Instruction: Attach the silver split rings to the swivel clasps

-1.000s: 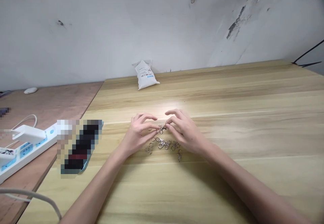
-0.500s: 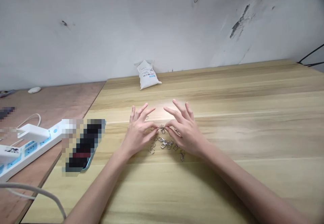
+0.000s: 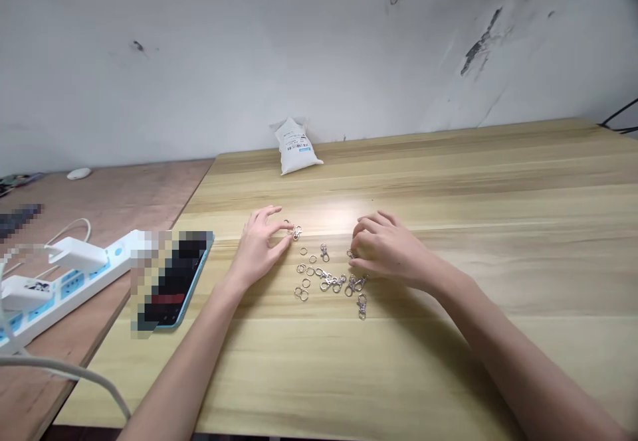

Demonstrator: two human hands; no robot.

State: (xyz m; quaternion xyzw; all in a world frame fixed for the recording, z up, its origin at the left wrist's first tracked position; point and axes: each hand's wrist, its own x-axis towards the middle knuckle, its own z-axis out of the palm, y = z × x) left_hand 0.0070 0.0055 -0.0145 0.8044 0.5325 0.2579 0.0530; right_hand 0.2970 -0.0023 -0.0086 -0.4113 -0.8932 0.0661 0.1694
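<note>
My left hand (image 3: 262,245) is low over the table, thumb and forefinger apart. Their tips are right by a silver swivel clasp (image 3: 297,232), perhaps touching it. To the right, the fingers of my right hand (image 3: 391,248) curl down and pinch a small metal clasp (image 3: 349,254), mostly hidden by the fingertips. Between the hands lies a single swivel clasp (image 3: 325,252). Closer to me, several loose split rings (image 3: 306,283) are scattered on the left. A cluster of swivel clasps (image 3: 333,283) lies to their right, and another clasp (image 3: 362,307) sits slightly apart.
A white plastic packet (image 3: 298,152) stands at the back near the wall. On the left are a phone (image 3: 174,281), partly blurred, and a white power strip (image 3: 74,285) with chargers. A grey cable (image 3: 74,368) curves across the lower left table edge.
My hands were pinching together at the middle and have now separated. The left moved back and left, its fingers parting near a clasp; the right moved right and curled. More rings and clasps are visible.
</note>
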